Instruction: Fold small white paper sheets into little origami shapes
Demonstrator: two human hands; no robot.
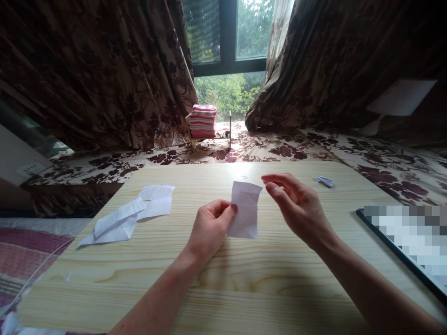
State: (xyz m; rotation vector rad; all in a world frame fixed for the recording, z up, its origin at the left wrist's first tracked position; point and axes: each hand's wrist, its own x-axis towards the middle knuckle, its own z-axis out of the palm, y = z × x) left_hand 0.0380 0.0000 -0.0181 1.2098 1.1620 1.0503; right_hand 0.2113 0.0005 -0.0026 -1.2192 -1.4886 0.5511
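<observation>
My left hand point(209, 225) pinched the small sheet point(246, 214) by its left edge over the desk point(209, 302); one-sided support risked a slip or crease if I tugged hard. Right of the sheet, my right hand point(296, 202) curled half open, visibly holding nothing. Loose papers point(120, 221) lay left of the sheet, a folded scrap point(325, 182) far to its right.

We have a slip of white paper point(245, 216) at our twelve o'clock, roughly rectangular, lightly creased, its long sides running twelve to six, pinched at its nine-o'clock edge.
</observation>
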